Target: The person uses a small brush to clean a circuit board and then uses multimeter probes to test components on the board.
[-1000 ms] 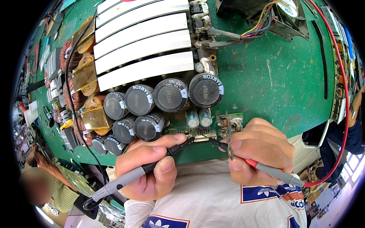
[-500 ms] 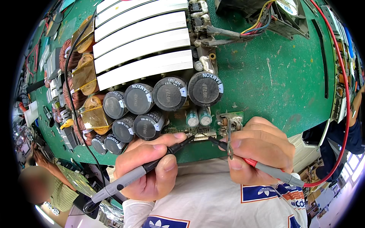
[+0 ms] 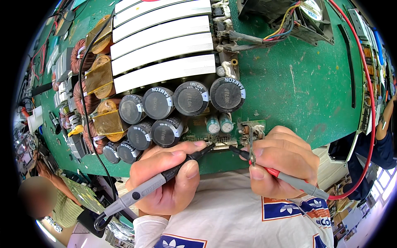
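Note:
My left hand (image 3: 163, 182) grips a grey and black test probe (image 3: 147, 188), its tip at a pin strip (image 3: 222, 144) on the circuit board's near edge. My right hand (image 3: 284, 161) holds a red and grey probe (image 3: 307, 189), its tip near the same strip; whether either tip touches is too small to tell. A metal bracket or small part (image 3: 252, 155) sits by my right fingers, below a small board (image 3: 258, 123). Behind the tips stand two small teal capacitors (image 3: 219, 124) and several large black capacitors (image 3: 191, 97) on the large board with white heatsink bars (image 3: 161, 41).
Copper coils (image 3: 82, 56) line the board's left side. A fan (image 3: 309, 22) with coloured wires lies at the back right of the green bench (image 3: 292, 84). A red lead (image 3: 373, 120) arcs down the right. Other people (image 3: 64, 206) are at the left and right edges.
The board and surroundings appear shifted slightly right and up in the view. Both my hands keep hold of the probes, with the tips at much the same place on the board.

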Demonstrator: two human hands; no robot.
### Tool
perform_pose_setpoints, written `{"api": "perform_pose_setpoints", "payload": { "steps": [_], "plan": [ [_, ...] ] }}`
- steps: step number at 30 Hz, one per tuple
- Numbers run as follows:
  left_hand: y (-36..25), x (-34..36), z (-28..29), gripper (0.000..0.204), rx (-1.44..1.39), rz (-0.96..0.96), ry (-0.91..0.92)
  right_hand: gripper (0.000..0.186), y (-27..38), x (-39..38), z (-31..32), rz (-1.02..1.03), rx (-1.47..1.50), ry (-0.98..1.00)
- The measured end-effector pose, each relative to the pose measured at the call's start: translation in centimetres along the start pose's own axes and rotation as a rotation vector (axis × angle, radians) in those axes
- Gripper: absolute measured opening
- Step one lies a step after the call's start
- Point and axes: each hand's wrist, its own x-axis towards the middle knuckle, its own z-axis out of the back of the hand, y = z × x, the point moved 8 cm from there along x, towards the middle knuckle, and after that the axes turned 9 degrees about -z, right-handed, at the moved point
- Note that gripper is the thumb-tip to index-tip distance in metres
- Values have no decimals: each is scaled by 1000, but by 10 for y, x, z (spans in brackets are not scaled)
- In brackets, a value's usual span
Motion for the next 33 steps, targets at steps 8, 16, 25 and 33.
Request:
{"api": "perform_pose_setpoints", "payload": {
  "steps": [8,16,25,33],
  "plan": [
    [1,1,-1,33,19,10,18,30,4,-1,-4,43,-88,78],
    [0,3,-2,34,55,-2,55,30,1,-3,-2,29,-10,8],
    [0,4,-2,35,30,8,59,31,1,-1,-1,-5,5,27],
    [0,4,-2,33,29,14,67,32,0,0,-2,-12,15,44]
  ]
}}
